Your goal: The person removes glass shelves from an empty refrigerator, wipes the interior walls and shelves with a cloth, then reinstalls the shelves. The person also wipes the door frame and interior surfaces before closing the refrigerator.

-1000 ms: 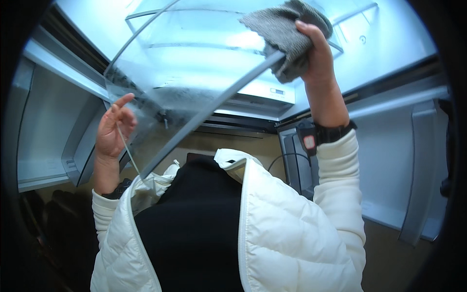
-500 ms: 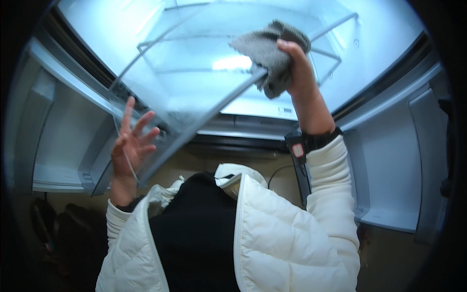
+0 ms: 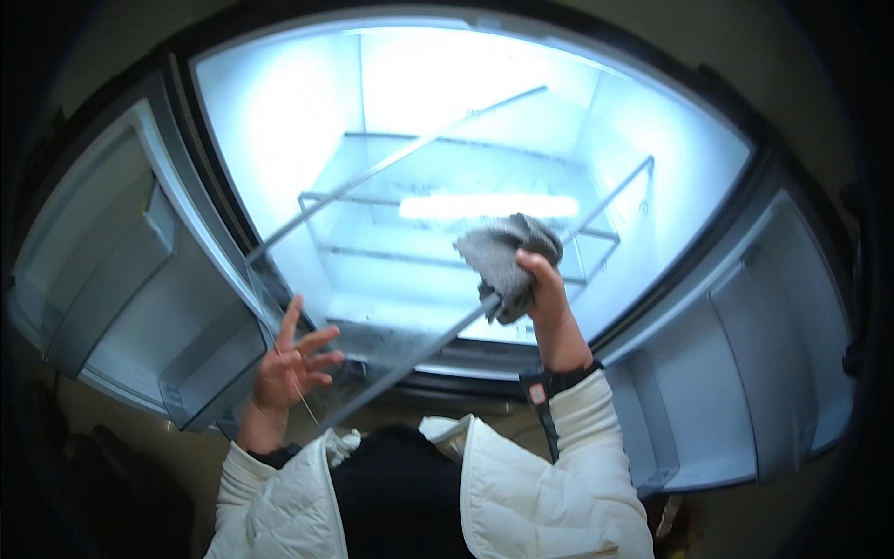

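A glass shelf with grey edge strips (image 3: 405,363) slants out of a lit fridge (image 3: 261,102) toward my chest. My right hand (image 3: 551,298) grips a grey cloth (image 3: 498,265), which is folded over the shelf near the end of its front strip. At the shelf's left end, my left hand (image 3: 284,373) has its fingers spread, with the thin glass edge crossing in front of it. Whether the palm bears the shelf from below I cannot tell. The hand is seen partly through the glass.
Both doors stand swung out, the left door (image 3: 140,289) with bins close to my left arm and the right door (image 3: 712,363) beside my right sleeve. Inside the fridge, another shelf rail (image 3: 643,172) shows on the right wall.
The view has shifted, so more of the fridge and both doors show, and the hands appear lower in the picture. The right hand still holds the cloth at the shelf; the left fingers stay spread.
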`<state>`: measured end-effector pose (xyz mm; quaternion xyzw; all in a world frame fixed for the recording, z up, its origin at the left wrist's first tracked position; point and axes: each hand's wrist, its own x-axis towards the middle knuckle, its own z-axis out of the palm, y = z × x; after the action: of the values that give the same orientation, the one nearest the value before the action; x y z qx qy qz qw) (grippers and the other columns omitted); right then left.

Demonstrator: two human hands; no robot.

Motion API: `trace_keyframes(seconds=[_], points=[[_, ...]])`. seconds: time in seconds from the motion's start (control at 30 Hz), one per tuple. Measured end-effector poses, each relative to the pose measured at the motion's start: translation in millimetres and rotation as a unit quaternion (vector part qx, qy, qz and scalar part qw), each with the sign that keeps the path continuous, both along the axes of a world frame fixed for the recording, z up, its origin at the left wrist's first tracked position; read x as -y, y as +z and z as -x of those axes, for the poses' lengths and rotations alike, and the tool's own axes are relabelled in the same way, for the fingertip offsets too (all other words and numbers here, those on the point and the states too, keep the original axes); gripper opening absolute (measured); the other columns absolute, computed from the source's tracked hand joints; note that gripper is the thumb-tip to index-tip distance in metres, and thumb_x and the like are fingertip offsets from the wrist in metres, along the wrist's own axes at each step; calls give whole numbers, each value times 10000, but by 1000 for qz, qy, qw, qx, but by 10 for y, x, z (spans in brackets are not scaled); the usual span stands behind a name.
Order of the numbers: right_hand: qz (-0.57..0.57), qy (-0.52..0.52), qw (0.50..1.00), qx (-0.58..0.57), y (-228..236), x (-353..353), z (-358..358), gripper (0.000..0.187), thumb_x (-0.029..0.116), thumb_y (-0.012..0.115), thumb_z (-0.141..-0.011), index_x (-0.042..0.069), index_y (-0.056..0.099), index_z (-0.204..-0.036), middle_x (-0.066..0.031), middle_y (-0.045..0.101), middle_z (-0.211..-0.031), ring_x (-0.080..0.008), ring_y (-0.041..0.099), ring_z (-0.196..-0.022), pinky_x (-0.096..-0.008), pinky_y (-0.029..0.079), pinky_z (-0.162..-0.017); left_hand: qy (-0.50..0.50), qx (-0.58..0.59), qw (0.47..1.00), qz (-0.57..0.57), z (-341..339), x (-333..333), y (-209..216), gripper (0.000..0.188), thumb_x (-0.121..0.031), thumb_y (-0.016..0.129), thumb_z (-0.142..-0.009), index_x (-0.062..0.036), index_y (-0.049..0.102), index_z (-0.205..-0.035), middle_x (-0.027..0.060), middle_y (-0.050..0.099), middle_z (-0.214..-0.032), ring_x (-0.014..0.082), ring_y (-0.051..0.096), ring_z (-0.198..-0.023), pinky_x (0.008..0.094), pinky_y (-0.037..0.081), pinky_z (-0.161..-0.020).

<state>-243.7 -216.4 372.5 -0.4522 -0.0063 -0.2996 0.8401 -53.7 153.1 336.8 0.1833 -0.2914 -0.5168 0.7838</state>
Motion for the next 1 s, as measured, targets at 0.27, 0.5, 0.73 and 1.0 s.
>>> trace_keyframes(seconds=[0.27, 0.5, 0.73, 1.0], points=[[-11, 10, 1000, -19, 146, -83, 54, 416, 137, 593, -847, -51, 531, -1213, -164, 626, -1070, -248, 659, -900, -361, 568, -764, -16, -47, 998, -27, 6, -33, -152, 926, -68, 524, -916, -349, -129, -1508, 269, 365, -1459, 430, 529, -1213, 518, 547, -876], [-40, 17, 998, 53, 97, -55, -26, 245, 149, 648, -833, 20, 608, -1038, -56, 617, -916, -138, 604, -782, -293, 524, -703, -15, -8, 1000, -1, 166, -48, 7, 941, -106, 561, -938, -364, -150, -1497, 239, 406, -1443, 382, 567, -1182, 518, 550, -879], [-51, 32, 997, 47, 137, -62, -20, 228, 152, 637, -811, 19, 604, -993, -67, 602, -895, -151, 609, -780, -309, 546, -685, 73, 127, 986, -80, 226, -180, 182, 998, -267, 679, -887, -279, -90, -1524, 226, 460, -1404, 349, 615, -1120, 473, 572, -850], [-88, 34, 995, 42, 72, -43, -3, 300, 165, 625, -830, -19, 573, -1061, -112, 619, -905, -189, 643, -763, -324, 564, -658, 100, 40, 994, 9, -130, -344, -45, 892, -650, 455, -901, -143, 89, -1537, 247, 333, -1488, 395, 421, -1322, 540, 414, -1035]])
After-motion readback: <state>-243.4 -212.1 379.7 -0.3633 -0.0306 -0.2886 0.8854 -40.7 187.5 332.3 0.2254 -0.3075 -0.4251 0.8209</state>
